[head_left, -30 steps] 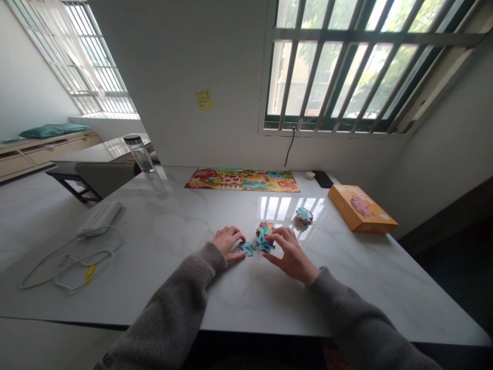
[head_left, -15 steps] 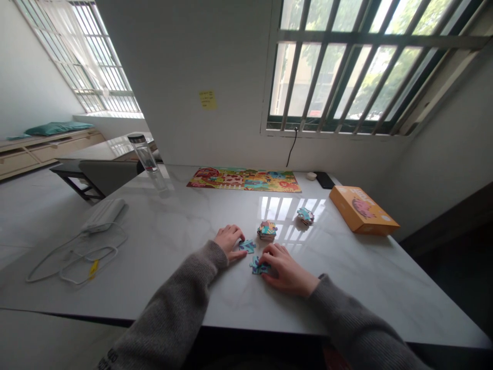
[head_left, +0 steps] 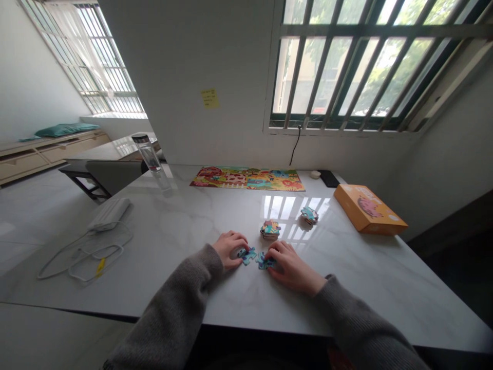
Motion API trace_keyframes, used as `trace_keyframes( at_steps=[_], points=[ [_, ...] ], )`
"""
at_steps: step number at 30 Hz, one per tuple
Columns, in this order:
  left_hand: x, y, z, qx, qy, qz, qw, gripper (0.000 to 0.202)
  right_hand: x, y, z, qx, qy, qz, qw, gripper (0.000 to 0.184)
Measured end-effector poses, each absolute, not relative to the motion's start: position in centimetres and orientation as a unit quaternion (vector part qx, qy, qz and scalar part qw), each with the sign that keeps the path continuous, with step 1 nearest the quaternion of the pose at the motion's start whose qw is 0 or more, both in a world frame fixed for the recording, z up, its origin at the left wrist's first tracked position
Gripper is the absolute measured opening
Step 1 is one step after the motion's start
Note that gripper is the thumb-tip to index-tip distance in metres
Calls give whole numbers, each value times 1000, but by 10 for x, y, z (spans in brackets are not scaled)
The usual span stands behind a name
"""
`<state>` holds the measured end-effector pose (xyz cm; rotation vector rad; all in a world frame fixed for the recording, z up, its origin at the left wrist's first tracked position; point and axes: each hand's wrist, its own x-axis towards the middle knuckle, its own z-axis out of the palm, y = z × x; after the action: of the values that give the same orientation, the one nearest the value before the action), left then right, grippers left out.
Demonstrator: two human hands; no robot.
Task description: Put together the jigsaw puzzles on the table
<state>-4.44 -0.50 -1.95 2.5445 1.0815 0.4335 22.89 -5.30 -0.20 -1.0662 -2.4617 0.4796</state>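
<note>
- Lying just beside each other, a left piece [head_left: 247,255] and a right piece [head_left: 264,261], both blue-patterned jigsaw parts, are held at the table [head_left: 185,216]; whether their edges are touching cannot be told
- The left piece is clamped at its outer side by the grip of the left hand [head_left: 231,250], between thumb and fingers
- The right piece is partly covered by the right hand [head_left: 293,267], whose grip is closed on it
- Just beyond the two pieces, a near stack [head_left: 270,229] of jigsaw parts is placed; farther right, a far stack [head_left: 309,216] is seen
- Along the wall [head_left: 185,139], a colourful picture strip [head_left: 248,179] is laid flat
- On the right, an orange box [head_left: 370,209] is set
- On the left, a white cable [head_left: 122,248] is looped near a white device [head_left: 110,213]
</note>
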Motion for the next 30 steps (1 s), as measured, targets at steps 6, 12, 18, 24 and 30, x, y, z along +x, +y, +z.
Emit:
trace_keyframes(
  at_steps=[6,12,18,24,30],
  points=[
    [-38,0,-24,889,415,162,108,25,230,-50,-5,-388,-882,165,210,21],
    [-26,-7,-15,880,442,151,83,28,230,-50,-7,-388,-882,162,212,23],
    [-25,-5,-15,871,458,151,96,27,233,-47,-4,-387,-878,190,208,31],
    [-34,2,-15,854,477,166,124,48,240,-46,3,-390,-877,209,189,42],
    [-36,3,-13,858,469,160,137,42,241,-47,4,-383,-881,200,191,42]
  ],
)
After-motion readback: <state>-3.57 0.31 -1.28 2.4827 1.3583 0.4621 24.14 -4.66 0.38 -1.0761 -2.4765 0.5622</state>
